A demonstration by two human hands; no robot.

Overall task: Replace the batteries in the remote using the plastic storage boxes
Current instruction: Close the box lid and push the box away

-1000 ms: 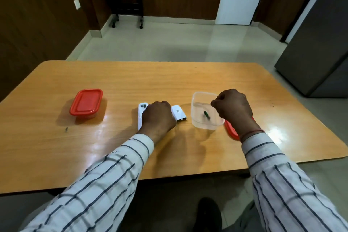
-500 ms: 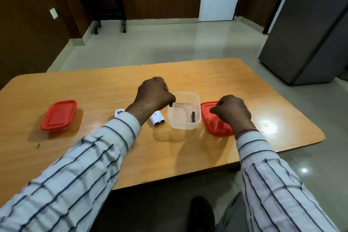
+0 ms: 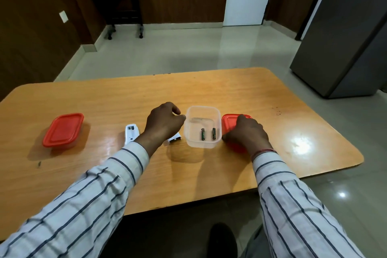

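My right hand [image 3: 247, 132] lay palm down on the loose red lid [image 3: 230, 120], fingers spread over it and pressing it to the counter [image 3: 293, 111]; whether my grip had actually closed around the lid's edge I could not tell. My left hand [image 3: 163, 121] hung loosely curled with nothing in it, fingertips just short of the clear box [image 3: 203, 109], at about nine o'clock from its rim. The box stood open between my two hands, its right wall touching the lid. Inside it two dark batteries [image 3: 202, 134] lay side by side, both pointing toward twelve o'clock, near the wall closest to me. At nine o'clock from my left wrist the white remote [image 3: 130, 134] lay face down with its battery bay uncovered, partly hidden under my striped sleeve [image 3: 125, 161]. Its white battery cover [image 3: 174, 139] peeked out at three o'clock from the same wrist, just beside the box's near left corner. Well off toward nine o'clock sat the second box [image 3: 62, 130], closed under its own red lid. Near it, toward seven o'clock, a small dark object [image 3: 39, 164] lay on the counter, too small for me to tell what it was.
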